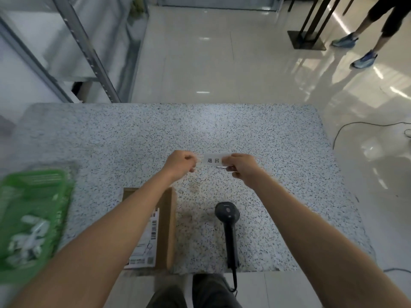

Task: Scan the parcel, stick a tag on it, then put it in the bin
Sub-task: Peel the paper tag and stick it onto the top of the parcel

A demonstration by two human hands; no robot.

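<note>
Floor [222, 63]: glossy pale tiles, bright streaks of reflected light, well beyond the grip.
Table [133, 138]: speckled white-and-dark stone top, directly under the grip.
Shelving [89, 52]: grey metal uprights, far left of the grip, blurred.
Stand [308, 41]: dark flat base with posts, far right.
Cable [355, 125]: thin, lying on the floor, right of the grip.

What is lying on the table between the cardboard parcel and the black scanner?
Nothing: in the head view, only bare speckled table separates the parcel from the scanner.

Speckled grey-white stone tabletop [266, 152]; grey metal shelving frame [89, 52] far left; bystander's blue sneakers [353, 50] on glossy floor, far right.
</note>
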